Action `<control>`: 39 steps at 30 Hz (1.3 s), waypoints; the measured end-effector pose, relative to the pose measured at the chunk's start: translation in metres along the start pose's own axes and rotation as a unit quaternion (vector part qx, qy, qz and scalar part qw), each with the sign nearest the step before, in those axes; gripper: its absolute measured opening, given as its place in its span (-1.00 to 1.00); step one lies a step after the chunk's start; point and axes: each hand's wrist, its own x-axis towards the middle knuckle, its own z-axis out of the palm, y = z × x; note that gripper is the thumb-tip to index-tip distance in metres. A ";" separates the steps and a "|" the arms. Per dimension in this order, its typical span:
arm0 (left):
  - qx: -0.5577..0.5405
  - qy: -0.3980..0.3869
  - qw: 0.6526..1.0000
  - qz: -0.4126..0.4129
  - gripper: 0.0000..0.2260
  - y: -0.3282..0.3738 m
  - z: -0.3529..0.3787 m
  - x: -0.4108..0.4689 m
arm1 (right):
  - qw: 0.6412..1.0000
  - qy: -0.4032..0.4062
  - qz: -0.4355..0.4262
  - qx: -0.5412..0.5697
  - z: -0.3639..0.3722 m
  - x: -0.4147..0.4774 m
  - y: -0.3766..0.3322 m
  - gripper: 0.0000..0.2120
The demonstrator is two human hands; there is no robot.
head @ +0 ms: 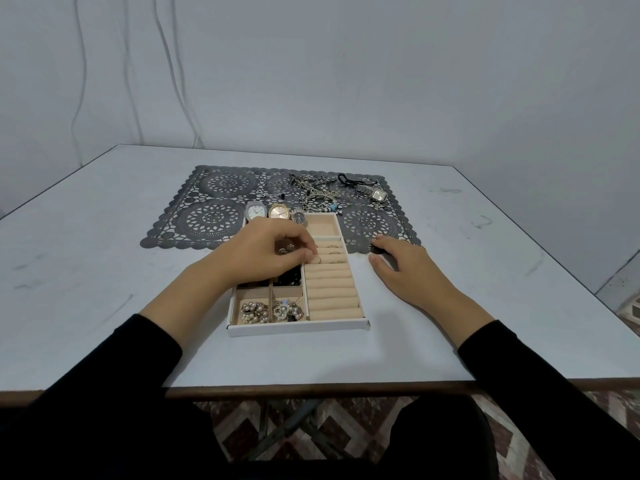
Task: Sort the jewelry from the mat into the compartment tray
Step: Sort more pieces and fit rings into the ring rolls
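Jewelry (317,199) is partly sorted. The compartment tray (298,328), mid-frame, already holds pearl pieces (254,311) at its lower left, dark items above them, and slotted rings (334,252) in the roll section. The left hand (273,251) pinches a ring (317,260) at those rolls; the right hand (401,268) lies flat and relaxed on the worktop (104,271), right of the tray. Chains (304,180), loose rings (278,184) and a square watch (379,195) remain on the mat (207,216) above, so roughly half seems left.
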 end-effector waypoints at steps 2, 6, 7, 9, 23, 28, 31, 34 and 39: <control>0.002 -0.002 1.000 -0.010 -0.93 -0.003 -0.001 0.001 | 1.000 -0.001 0.000 0.002 0.000 -0.001 -0.001 -0.74; -0.007 -0.006 1.000 -0.015 -0.93 -0.003 -0.002 0.001 | 1.000 -0.002 -0.001 0.003 0.000 0.000 -0.001 -0.74; -0.009 -0.008 1.000 -0.014 -0.92 -0.002 -0.002 0.001 | 1.000 -0.002 -0.001 0.003 0.000 0.000 -0.001 -0.74; -0.014 -0.011 1.000 -0.013 -0.91 -0.001 -0.002 0.001 | 1.000 -0.001 0.000 0.003 -0.001 0.000 -0.001 -0.74; -0.020 -0.060 0.997 -0.037 -0.92 0.005 -0.007 0.007 | 1.000 -0.004 0.003 0.004 0.000 0.000 0.001 -0.71; -0.032 -0.069 0.996 -0.051 -0.92 0.006 -0.007 0.008 | 1.000 -0.005 0.008 0.006 0.002 0.001 0.003 -0.69; -0.039 -0.084 0.993 -0.069 -0.91 0.010 -0.010 0.012 | 1.000 -0.003 0.006 0.008 0.002 0.002 0.003 -0.70; -0.029 -0.104 0.990 -0.094 -0.91 0.013 -0.011 0.018 | 1.000 -0.003 0.004 0.005 0.002 0.001 0.004 -0.70; -0.017 -0.102 0.987 -0.120 -0.93 0.018 -0.011 0.021 | 1.000 -0.004 0.001 0.007 0.002 0.002 0.005 -0.71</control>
